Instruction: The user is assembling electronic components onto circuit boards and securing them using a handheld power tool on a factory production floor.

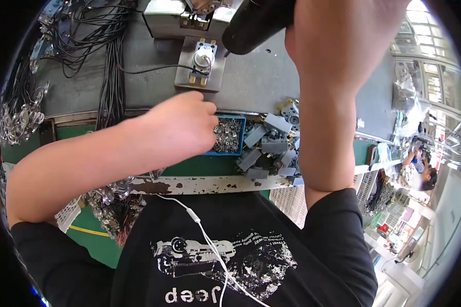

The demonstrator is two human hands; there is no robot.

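Note:
My left hand (182, 123) is closed, its fingers curled, over the left side of a blue tray (243, 134) of small metal parts. Whatever its fingertips pinch is hidden. Just beyond it, a grey-and-white component (203, 61) with a round white top and brass tabs sits on a square metal block (184, 77). A black wire (153, 69) runs left from that component. High on the right, my right hand (338, 41) is wrapped round a thick black cylindrical handle (256, 30). Most of its fingers are out of sight.
Behind the block stands a metal machine base (164, 20). Bundled black cables (110, 77) hang over the table's near edge at left. Grey block-shaped components (274, 140) are heaped right of the tray. Farther right a person (415, 171) is in the room.

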